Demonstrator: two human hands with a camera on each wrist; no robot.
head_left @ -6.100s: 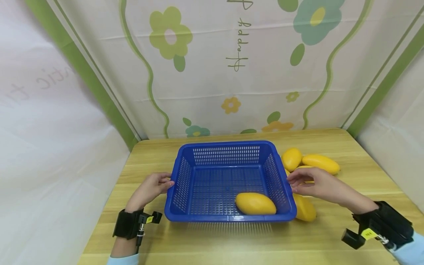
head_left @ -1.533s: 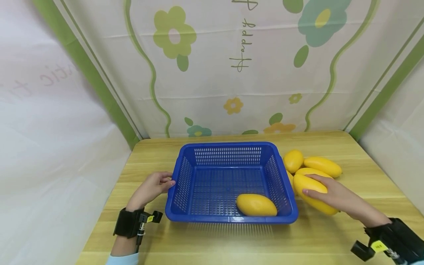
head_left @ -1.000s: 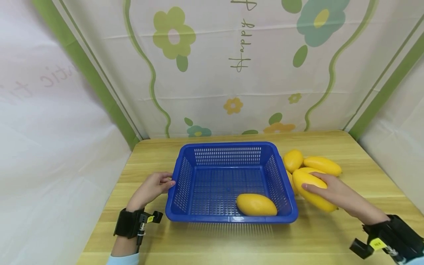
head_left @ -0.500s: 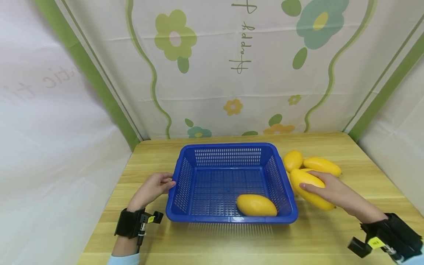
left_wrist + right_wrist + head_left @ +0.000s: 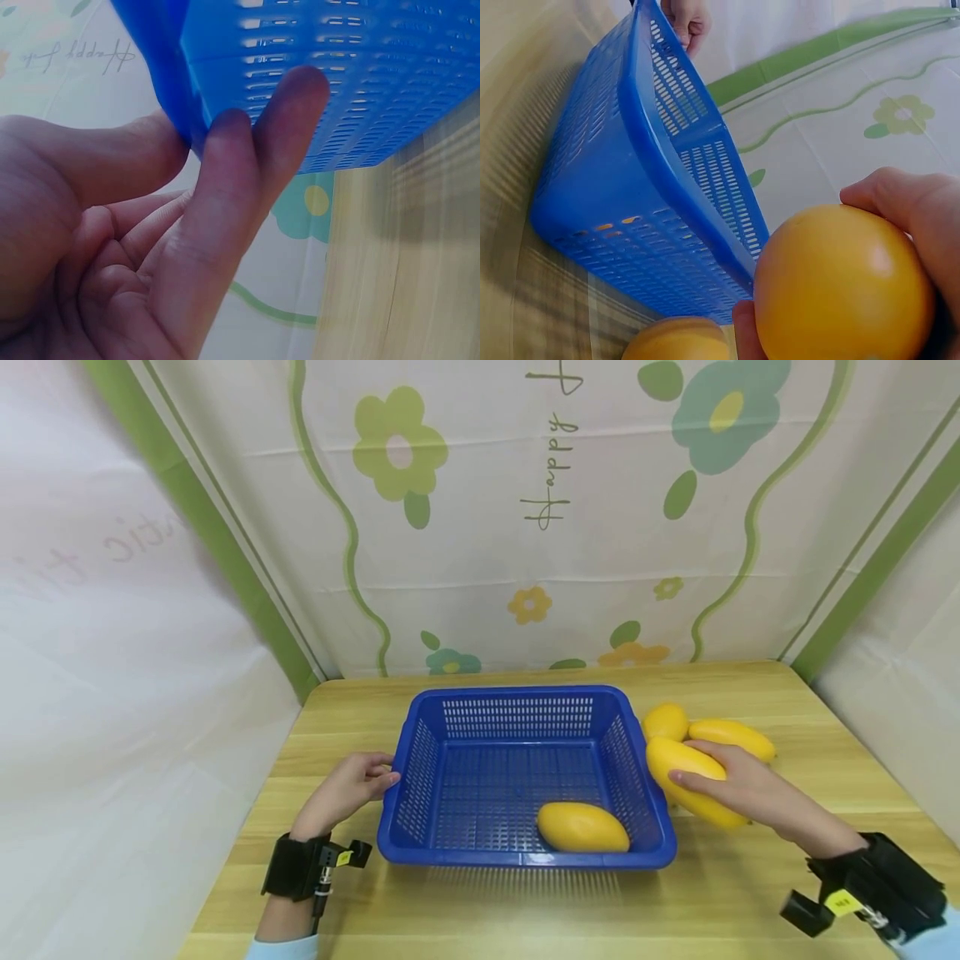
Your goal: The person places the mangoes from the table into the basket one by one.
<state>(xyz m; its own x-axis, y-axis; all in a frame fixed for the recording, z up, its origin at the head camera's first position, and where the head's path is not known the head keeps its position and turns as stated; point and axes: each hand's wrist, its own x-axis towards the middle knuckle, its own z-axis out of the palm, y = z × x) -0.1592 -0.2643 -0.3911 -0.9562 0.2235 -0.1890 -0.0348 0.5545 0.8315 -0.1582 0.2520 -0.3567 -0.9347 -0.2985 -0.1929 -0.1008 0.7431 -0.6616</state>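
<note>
A blue plastic basket [image 5: 480, 789] with slotted walls stands on the table, one yellow mango [image 5: 583, 827] lying inside at its near right. My left hand [image 5: 347, 789] pinches the basket's left rim. In the left wrist view, the thumb [image 5: 135, 157] lies on one side of the rim and two fingers press the outer wall. My right hand [image 5: 750, 783] grips another mango [image 5: 681, 767] by its sides, its far end right at the basket's right rim. Seen from the right wrist, this mango [image 5: 840, 285] overlaps the rim; the palm is partly out of view.
Several more mangoes lie right of the basket, among them a round-looking mango [image 5: 665, 722] and a longer mango [image 5: 735, 737]. A floral curtain [image 5: 465, 552] closes off the back, and white cloth hangs at both sides. The wooden table [image 5: 510, 918] extends in front.
Earliest, my right hand was at the basket's right rim without a mango; later it holds one. Over the last second that mango has moved left to the rim. The left hand stays put.
</note>
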